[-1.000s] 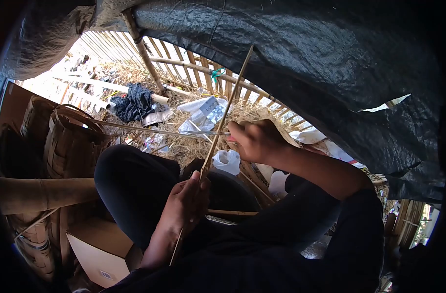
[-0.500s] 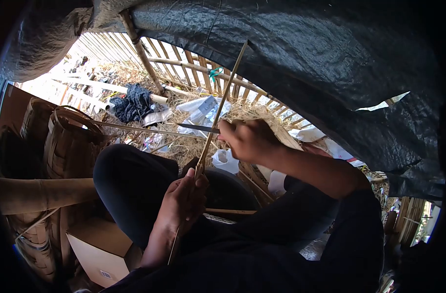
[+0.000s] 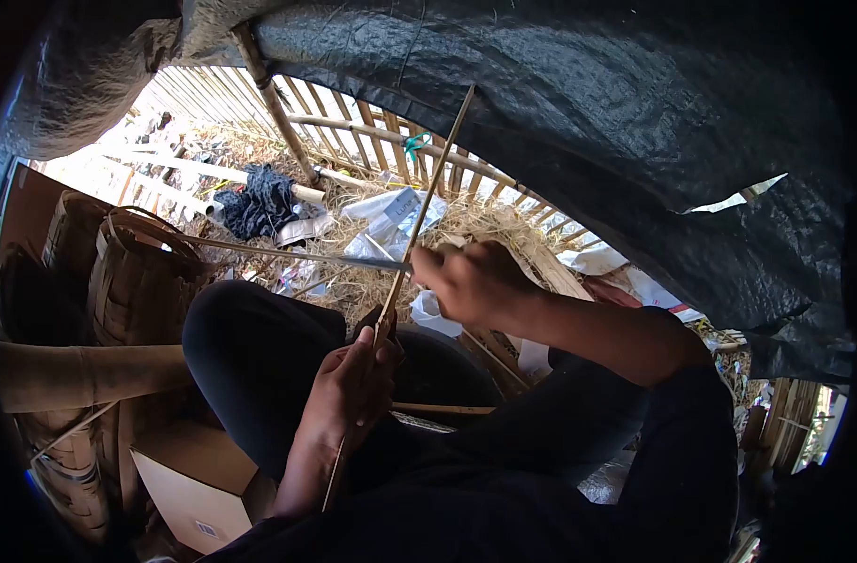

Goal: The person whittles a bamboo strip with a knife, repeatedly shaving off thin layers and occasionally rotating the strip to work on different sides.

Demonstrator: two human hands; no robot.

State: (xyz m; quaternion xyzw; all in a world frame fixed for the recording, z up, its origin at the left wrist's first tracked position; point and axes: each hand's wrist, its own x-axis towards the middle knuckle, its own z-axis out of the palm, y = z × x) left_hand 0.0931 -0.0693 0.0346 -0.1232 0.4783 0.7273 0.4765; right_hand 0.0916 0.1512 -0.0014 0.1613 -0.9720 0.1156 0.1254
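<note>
My left hand (image 3: pixel 351 383) is closed around a long, thin bamboo strip (image 3: pixel 440 173), its thumb pressed along the top. The strip slants up and away to the dark tarp, and its lower end comes out below my wrist. My right hand (image 3: pixel 475 281) grips a knife whose handle is hidden in the fist. The knife's blade (image 3: pixel 377 264) points left and lies across the strip, a little above my left hand. Something dark shows by my left fingers, too shadowed to make out.
Woven baskets (image 3: pixel 137 272), a thick bamboo pole (image 3: pixel 91 373) and a cardboard box (image 3: pixel 189 493) stand at left. A bamboo fence (image 3: pixel 363 141) lies ahead, with straw, plastic and dark cloth (image 3: pixel 264 202) on the ground before it. Black tarp (image 3: pixel 635 103) hangs low overhead.
My right hand has moved slightly down and left along the bamboo strip, bringing the knife blade closer to my left hand. My left hand has stayed almost in place.
</note>
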